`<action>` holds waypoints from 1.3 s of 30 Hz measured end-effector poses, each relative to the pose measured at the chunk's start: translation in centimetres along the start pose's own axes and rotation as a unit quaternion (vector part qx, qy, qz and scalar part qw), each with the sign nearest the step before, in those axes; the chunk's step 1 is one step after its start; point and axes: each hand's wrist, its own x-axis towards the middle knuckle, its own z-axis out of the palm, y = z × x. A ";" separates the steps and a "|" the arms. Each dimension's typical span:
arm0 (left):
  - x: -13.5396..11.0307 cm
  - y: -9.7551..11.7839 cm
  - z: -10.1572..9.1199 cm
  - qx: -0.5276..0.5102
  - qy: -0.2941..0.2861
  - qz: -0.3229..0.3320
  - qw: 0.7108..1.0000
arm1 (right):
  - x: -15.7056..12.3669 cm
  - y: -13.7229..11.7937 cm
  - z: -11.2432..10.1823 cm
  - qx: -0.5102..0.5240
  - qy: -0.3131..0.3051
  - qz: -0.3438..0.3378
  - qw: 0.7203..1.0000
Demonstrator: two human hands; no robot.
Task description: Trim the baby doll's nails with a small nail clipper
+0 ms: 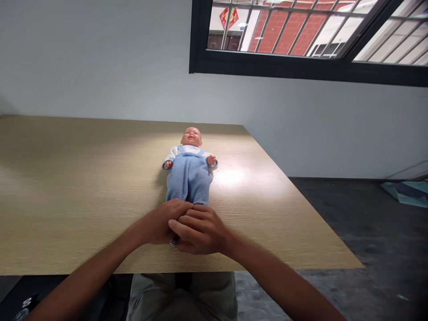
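Right now, the left hand [159, 222] and right hand [200, 230] close their grip together over the hidden feet of a baby doll [189, 154] in blue overalls [189, 180], lying face-up on the wooden bench [67, 200].

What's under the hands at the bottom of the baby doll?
The left hand and right hand cover the end of the baby doll's blue overalls. A small dark bit peeks out below; what it is stays hidden.
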 end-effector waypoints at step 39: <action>0.0 -0.3 0.2 0.022 0.007 0.026 0.999 | -0.6 0.2 0.5 0.028 0.006 0.003 1.000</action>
